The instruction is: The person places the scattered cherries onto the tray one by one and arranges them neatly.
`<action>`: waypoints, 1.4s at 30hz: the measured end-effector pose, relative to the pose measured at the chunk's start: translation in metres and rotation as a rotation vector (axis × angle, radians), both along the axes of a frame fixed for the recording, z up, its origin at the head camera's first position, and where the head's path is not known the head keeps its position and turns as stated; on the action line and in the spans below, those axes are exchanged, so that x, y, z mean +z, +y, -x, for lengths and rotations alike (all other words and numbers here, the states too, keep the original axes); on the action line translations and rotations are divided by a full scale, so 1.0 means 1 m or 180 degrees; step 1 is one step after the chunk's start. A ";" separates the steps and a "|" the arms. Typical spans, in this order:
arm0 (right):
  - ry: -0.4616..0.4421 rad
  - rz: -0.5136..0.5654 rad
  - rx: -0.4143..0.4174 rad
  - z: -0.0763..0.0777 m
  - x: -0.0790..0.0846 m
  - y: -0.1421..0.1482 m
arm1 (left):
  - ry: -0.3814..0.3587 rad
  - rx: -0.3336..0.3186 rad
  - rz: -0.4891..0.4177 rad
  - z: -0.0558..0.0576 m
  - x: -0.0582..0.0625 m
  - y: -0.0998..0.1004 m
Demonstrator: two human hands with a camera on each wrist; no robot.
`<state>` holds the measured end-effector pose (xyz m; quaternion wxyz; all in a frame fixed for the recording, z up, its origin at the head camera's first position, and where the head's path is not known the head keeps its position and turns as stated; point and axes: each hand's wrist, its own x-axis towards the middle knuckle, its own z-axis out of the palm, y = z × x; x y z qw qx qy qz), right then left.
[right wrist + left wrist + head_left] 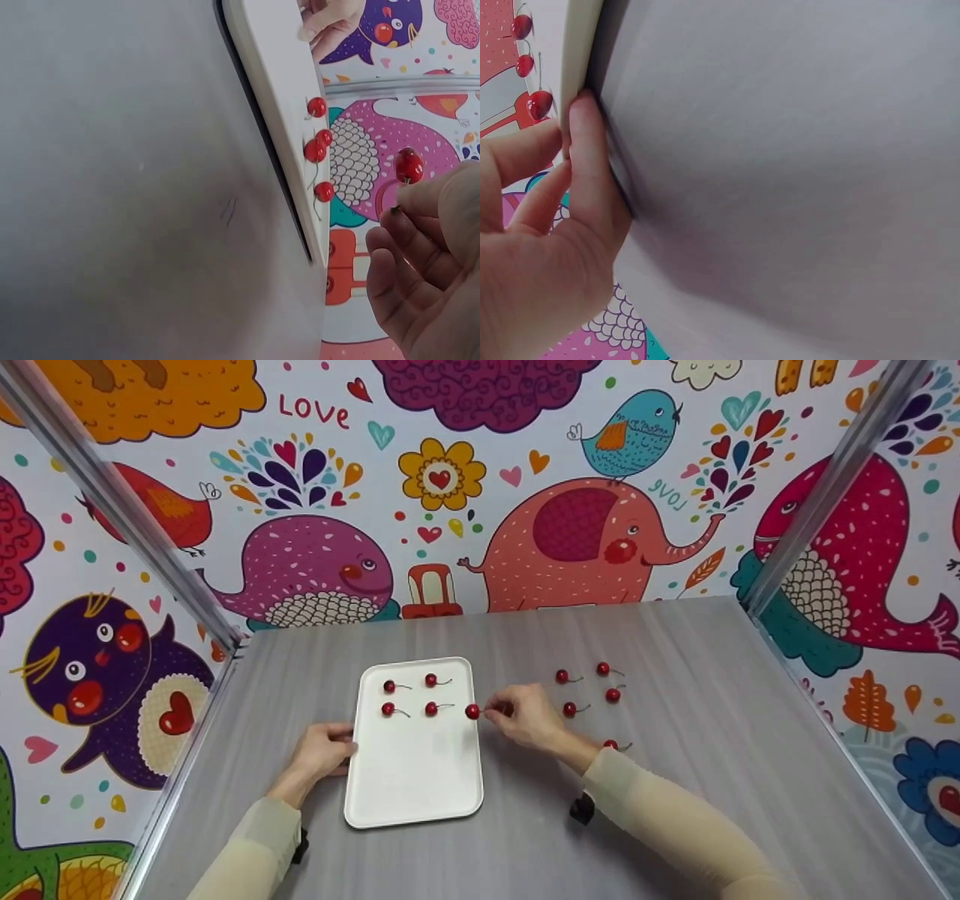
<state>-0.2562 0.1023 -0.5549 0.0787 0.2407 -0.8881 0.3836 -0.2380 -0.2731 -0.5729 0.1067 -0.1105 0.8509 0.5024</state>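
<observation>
A white rectangular tray (416,765) lies on the grey table with two cherries (430,680) in its back row and two more in the row nearer me. My left hand (322,750) grips the tray's left edge, fingers and thumb on either side of the rim in the left wrist view. Between thumb and fingertip, my right hand (529,716) pinches a red cherry (409,166) by its stem. That cherry hangs over the tray's right rim in the head view, apart from the tray's surface in the right wrist view.
Several loose cherries (613,695) lie on the table right of the tray, one partly hidden behind my right forearm. A metal frame post (825,495) stands at the back right, and patterned panels (517,457) enclose the grey table (697,682).
</observation>
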 end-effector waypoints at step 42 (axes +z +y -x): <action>-0.0116 -0.0799 -0.0118 0.051 -0.083 -0.130 | -0.0138 -0.0021 0.0108 0.001 0.000 -0.001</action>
